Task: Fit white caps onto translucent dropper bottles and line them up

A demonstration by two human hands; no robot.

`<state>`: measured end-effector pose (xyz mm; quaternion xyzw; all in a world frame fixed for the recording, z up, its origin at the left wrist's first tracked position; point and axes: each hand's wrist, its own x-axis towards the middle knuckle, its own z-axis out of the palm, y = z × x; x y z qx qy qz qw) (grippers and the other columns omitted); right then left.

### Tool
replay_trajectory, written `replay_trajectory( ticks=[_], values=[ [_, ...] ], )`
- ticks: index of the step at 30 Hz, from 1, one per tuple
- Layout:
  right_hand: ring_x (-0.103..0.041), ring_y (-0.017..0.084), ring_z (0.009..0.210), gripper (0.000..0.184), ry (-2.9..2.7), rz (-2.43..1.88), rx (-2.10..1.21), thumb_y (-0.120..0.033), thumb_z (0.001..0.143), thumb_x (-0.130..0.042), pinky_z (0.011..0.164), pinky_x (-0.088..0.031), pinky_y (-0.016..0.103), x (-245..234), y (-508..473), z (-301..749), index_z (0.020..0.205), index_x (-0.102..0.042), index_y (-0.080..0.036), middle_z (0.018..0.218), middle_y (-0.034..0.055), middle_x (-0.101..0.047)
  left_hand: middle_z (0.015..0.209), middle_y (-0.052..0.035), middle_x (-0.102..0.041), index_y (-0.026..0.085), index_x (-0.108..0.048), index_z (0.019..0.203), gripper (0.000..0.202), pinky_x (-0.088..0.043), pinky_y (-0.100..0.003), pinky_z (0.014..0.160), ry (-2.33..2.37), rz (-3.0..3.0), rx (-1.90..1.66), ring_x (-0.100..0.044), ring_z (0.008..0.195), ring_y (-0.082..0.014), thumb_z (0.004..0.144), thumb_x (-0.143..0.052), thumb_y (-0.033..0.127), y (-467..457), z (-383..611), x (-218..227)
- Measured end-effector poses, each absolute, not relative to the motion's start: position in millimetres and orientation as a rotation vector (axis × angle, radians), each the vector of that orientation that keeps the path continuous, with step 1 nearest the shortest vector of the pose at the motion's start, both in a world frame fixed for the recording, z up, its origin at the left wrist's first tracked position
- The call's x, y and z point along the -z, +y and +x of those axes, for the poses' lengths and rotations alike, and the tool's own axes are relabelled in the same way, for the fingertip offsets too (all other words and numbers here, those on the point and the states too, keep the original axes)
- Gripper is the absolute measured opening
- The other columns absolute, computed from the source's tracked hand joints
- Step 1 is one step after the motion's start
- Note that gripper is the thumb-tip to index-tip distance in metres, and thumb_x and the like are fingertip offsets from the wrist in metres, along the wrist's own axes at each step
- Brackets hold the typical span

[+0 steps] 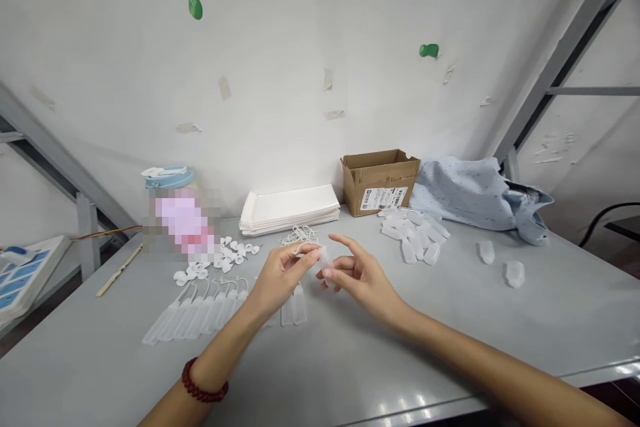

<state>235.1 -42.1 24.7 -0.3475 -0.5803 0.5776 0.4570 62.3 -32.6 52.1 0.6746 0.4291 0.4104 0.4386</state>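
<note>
Above the table, in front of me, both hands meet at a small translucent plastic sleeve (326, 257). My right hand (367, 283) pinches it between thumb and fingers, its index finger raised. My left hand (280, 273) is closed at the sleeve's upper end, and a bit of white loop shows at its fingertips. Partly behind my left forearm lies a row of flat translucent sleeves (200, 313) with white loops at their tops. Just beyond my hands is a small heap of white loops (299, 235). Small white plastic caps (233, 255) lie scattered left of it.
Loose translucent sleeves (415, 230) are piled at the right, with two more apart. A cardboard box (383, 180), a stack of white envelopes (290, 208) and a light blue cloth (455, 190) stand along the wall. A blue-lidded container (167, 177) and a thin stick (120, 271) are left.
</note>
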Motion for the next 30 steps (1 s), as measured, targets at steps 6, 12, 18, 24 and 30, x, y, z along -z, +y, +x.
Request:
replay_trajectory(
  ticks=[6,12,18,24,30],
  values=[
    [-0.063,0.014,0.063,0.047,-1.719,-0.798,-1.117,-0.028,0.083,-0.060,0.066,-0.050,0.030,-24.0,-47.8,233.2,0.128,-0.048,-0.019,0.066,-0.0027,-0.062,0.079,-0.0024,-0.064,0.018,-0.067,0.078,0.020,-0.042,-0.028,0.072,1.053,1.850,-0.994,-0.055,0.078,-0.0174,0.084,-0.056,0.034,-34.7,58.8,-57.7],
    [-0.064,0.015,0.064,0.037,-1.712,-0.862,-1.121,-0.031,0.084,-0.059,0.065,-0.050,0.030,-23.1,-47.3,233.6,0.118,-0.048,-0.021,0.066,-0.0028,-0.063,0.090,-0.0042,-0.067,0.019,-0.068,0.085,0.019,-0.042,-0.032,0.079,1.120,1.885,-1.008,-0.057,0.087,-0.0203,0.083,-0.057,0.035,-34.4,59.4,-54.2],
    [-0.065,0.017,0.068,0.031,-1.587,-0.926,-1.280,-0.036,0.082,-0.062,0.063,-0.048,0.029,-24.4,-47.2,234.1,0.104,-0.045,-0.023,0.069,-0.0012,-0.067,0.098,-0.0048,-0.066,0.021,-0.065,0.096,0.015,-0.043,-0.033,0.082,1.136,2.101,-1.119,-0.057,0.094,-0.0206,0.084,-0.058,0.027,-40.9,61.0,-52.3],
    [-0.066,0.017,0.065,0.038,-1.418,-0.919,-1.420,-0.040,0.078,-0.066,0.058,-0.048,0.028,-27.3,-42.1,234.6,0.101,-0.043,-0.021,0.068,0.0003,-0.069,0.103,-0.0089,-0.063,0.018,-0.060,0.106,0.022,-0.045,-0.038,0.087,1.055,2.373,-1.097,-0.054,0.101,-0.0231,0.085,-0.055,0.020,-44.7,59.7,-58.6],
    [-0.066,0.016,0.062,0.041,-1.365,-0.902,-1.513,-0.043,0.075,-0.069,0.057,-0.049,0.028,-26.4,-38.5,235.1,0.095,-0.041,-0.020,0.065,0.0001,-0.069,0.101,-0.0096,-0.062,0.017,-0.057,0.108,0.022,-0.046,-0.039,0.086,1.020,2.490,-1.031,-0.052,0.102,-0.0232,0.087,-0.052,0.019,-44.4,57.9,-54.7]
  ],
)
